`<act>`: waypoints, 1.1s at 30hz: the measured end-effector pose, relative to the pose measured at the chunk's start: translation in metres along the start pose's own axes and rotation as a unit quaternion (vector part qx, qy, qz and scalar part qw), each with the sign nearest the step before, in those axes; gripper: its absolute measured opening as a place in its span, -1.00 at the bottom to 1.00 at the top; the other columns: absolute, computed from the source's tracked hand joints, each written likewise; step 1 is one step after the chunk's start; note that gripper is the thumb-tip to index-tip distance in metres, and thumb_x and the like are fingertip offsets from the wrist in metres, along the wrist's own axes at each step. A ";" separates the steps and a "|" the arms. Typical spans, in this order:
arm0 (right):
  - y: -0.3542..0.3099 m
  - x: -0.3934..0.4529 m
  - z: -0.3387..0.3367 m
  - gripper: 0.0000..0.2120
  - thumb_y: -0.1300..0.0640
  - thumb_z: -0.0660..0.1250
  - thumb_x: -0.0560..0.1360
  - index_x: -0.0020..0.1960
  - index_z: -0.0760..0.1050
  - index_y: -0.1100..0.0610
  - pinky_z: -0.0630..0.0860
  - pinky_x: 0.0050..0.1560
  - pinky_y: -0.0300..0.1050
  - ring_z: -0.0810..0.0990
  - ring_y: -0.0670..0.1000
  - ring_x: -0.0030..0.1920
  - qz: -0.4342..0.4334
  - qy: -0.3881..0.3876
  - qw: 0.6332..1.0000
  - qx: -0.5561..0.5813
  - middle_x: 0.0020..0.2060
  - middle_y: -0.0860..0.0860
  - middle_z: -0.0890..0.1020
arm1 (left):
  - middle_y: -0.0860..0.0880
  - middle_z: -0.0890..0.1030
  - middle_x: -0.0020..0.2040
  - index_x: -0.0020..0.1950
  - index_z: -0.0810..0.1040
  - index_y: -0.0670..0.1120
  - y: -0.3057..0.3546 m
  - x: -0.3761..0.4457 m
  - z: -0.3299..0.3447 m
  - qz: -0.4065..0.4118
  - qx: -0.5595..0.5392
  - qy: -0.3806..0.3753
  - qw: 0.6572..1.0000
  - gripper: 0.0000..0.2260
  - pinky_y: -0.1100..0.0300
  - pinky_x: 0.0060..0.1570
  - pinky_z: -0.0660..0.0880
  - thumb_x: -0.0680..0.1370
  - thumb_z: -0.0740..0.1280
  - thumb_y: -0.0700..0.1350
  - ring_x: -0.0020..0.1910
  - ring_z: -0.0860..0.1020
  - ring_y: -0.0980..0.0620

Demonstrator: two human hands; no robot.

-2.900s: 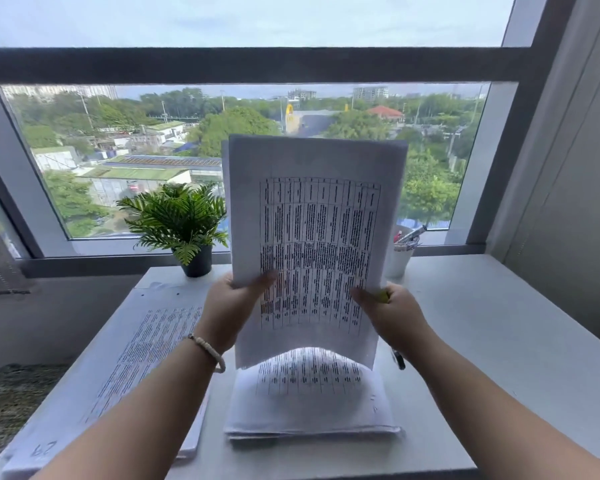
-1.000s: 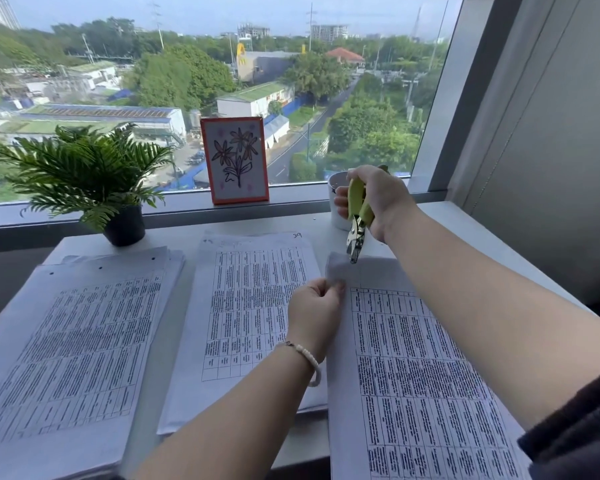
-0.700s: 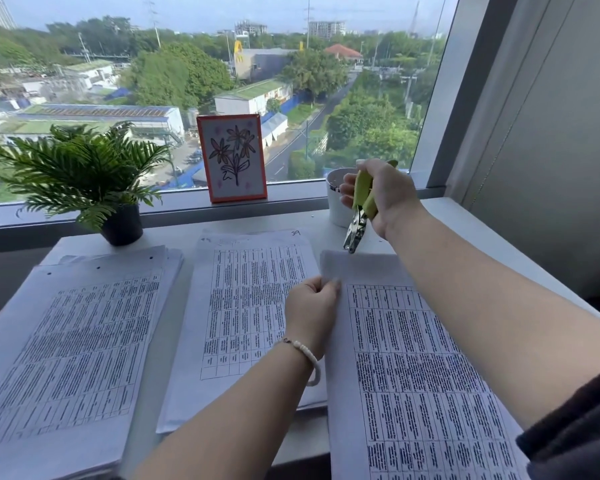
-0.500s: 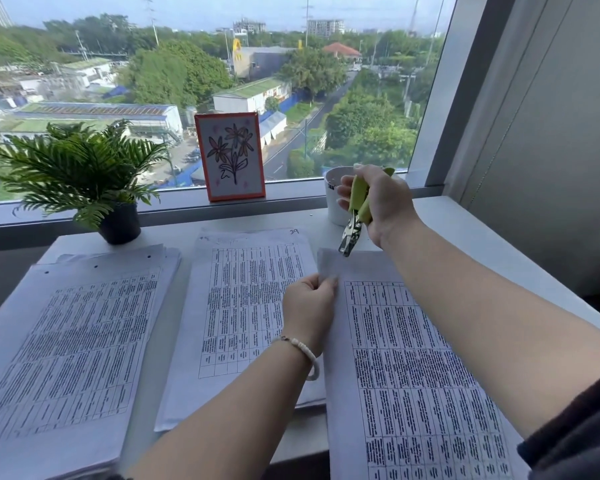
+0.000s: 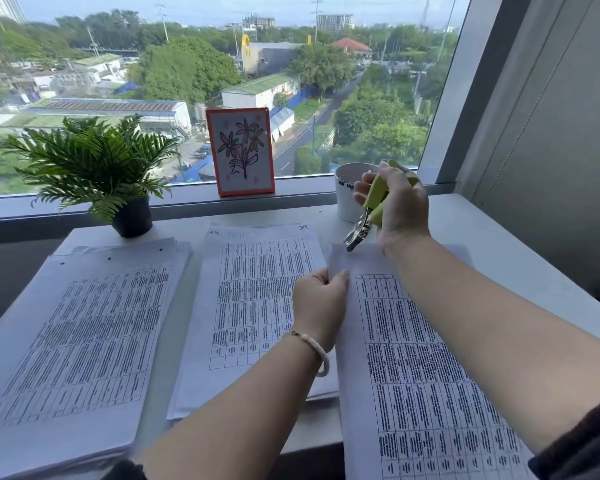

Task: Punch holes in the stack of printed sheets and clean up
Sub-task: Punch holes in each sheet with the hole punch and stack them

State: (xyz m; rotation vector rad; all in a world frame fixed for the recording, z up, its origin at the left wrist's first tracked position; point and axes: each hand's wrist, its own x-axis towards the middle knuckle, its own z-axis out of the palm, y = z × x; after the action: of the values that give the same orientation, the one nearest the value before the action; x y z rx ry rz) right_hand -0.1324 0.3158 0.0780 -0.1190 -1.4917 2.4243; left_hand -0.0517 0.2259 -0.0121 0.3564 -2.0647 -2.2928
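White counter (image 5: 492, 251) runs from the window sill to the near edge, bounded on the right by a grey wall panel; bare surface stays open along the right side and behind the sheets. Three lots of printed sheets cover most of it: a thick punched stack (image 5: 77, 341) at left with holes along its top margin, a middle stack (image 5: 253, 306) numbered 39, and a right-hand sheet (image 5: 413, 375) overhanging the near counter edge. A potted fern (image 5: 94, 168), a flower card (image 5: 241, 150) on the sill and a white cup (image 5: 349, 192) stand behind. The left hand (image 5: 321, 303) pinches the right-hand sheet's left margin near its top corner. The right hand (image 5: 395, 209) grasps a green hole punch (image 5: 369, 213), its metal nose just above that sheet's top edge.
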 end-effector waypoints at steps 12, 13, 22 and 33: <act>-0.013 0.019 -0.001 -0.82 0.13 0.27 0.49 -0.05 0.50 0.26 0.58 -0.26 -0.06 0.59 0.06 -0.39 0.115 -0.028 0.987 -0.105 -0.32 0.10 0.55 | -0.39 0.59 -0.13 -0.12 0.53 -0.35 -0.004 0.005 -0.002 0.065 0.073 -0.012 0.995 -0.55 -0.33 -0.12 0.53 0.39 0.30 0.08 -0.13 0.58 -0.39; -0.012 0.018 0.000 -0.82 0.13 0.27 0.50 -0.05 0.49 0.26 0.58 -0.28 -0.08 0.58 0.06 -0.40 0.117 -0.024 0.987 -0.105 -0.33 0.10 0.54 | -0.38 0.60 -0.13 -0.13 0.54 -0.34 -0.004 0.006 -0.001 0.070 0.079 -0.011 0.994 -0.56 -0.32 -0.13 0.54 0.40 0.30 0.08 -0.13 0.58 -0.38; -0.014 0.017 0.004 -0.89 0.17 0.35 0.51 -0.16 0.47 0.18 0.35 -0.47 -0.23 0.36 -0.02 -0.49 0.119 -0.027 0.982 -0.147 -0.39 0.05 0.41 | -0.30 0.58 -0.31 -0.22 0.53 -0.30 -0.015 0.008 0.006 0.098 0.129 -0.013 0.987 -0.62 -0.08 -0.25 0.55 0.44 0.29 0.05 -0.33 0.53 -0.27; -0.001 0.023 -0.008 -0.87 0.14 0.38 0.48 -0.12 0.44 0.16 0.26 -0.47 -0.20 0.31 0.00 -0.52 0.117 -0.015 0.971 -0.208 -0.45 0.03 0.37 | 0.05 0.56 -0.28 -0.12 0.48 0.02 -0.013 0.012 0.016 0.127 0.135 -0.006 0.983 -0.90 0.17 -0.32 0.43 0.53 0.36 -0.01 -0.35 0.50 0.08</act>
State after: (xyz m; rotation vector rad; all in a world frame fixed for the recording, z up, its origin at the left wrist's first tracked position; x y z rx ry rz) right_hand -0.1522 0.3295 0.0776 -0.3667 -2.0855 2.2480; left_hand -0.0647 0.2413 -0.0254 0.0780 -2.2781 -1.8832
